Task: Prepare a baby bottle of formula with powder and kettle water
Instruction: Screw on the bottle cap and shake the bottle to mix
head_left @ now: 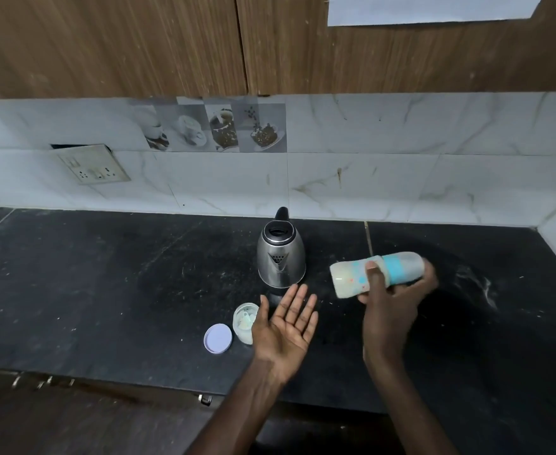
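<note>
Head view, looking down on a dark stone worktop against a marble-tiled wall. Right hand grips a baby bottle held almost horizontal above the worktop, base toward the left, teal collar and clear cap toward the right; the fingers wrap beneath the body and the thumb presses on top. Pale milky liquid fills the bottle. Bottle and hand appear slightly blurred. Left hand is empty, palm up, fingers spread flat, poised above the worktop just left of the bottle and apart from it. Steel kettle stands upright behind the left hand, lid raised, spout facing the camera. Small open formula tub sits just left of the left hand, partly covered by it, with a scoop visible inside. Its round lid lies flat on the worktop beside the tub. White specks are scattered over the worktop surface.
</note>
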### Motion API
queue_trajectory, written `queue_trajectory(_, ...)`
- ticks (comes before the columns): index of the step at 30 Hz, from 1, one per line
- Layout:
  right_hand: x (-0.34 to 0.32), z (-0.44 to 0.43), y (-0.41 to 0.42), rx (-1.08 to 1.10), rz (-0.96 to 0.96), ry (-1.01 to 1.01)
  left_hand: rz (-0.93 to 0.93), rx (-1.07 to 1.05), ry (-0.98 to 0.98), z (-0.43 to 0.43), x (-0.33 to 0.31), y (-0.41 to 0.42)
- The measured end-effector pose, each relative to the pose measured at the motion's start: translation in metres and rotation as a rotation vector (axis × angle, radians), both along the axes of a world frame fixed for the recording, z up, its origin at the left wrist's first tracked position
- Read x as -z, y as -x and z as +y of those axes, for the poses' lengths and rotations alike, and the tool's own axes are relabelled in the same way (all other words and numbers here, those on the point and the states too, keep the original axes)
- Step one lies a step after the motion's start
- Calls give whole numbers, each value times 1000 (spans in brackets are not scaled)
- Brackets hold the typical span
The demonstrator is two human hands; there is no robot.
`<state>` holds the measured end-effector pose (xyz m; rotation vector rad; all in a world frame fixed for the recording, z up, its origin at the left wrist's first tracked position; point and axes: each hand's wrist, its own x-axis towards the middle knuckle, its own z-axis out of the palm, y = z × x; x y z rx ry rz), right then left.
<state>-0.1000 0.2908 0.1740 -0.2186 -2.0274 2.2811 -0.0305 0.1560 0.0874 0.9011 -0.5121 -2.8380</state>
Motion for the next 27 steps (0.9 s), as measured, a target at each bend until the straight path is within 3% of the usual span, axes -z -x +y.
queue_trajectory(4,29,-8,-18,-440,-116,-161,26,-3,-48,4,-4,3)
queue_trajectory(6,25,-4,-13,-367,-77,-116,5,-5,-19,3,-7,2)
queue_trajectory(10,23,-11,-8,19,-79,11,-14,-3,7,-2,-3,-2)
queue_trajectory(14,36,-23,-31,-401,-163,-116,4,-1,-24,1,-2,-2)
queue_trajectory(19,15,-25,-5,-42,-98,140,-47,-10,31,-4,0,-6)
queue_trajectory(24,37,-31,-37,-464,-181,-87,-15,13,5,-1,-6,-6)
queue_trajectory(27,26,-25,-20,-163,-123,7,-55,-9,27,-6,1,-7)
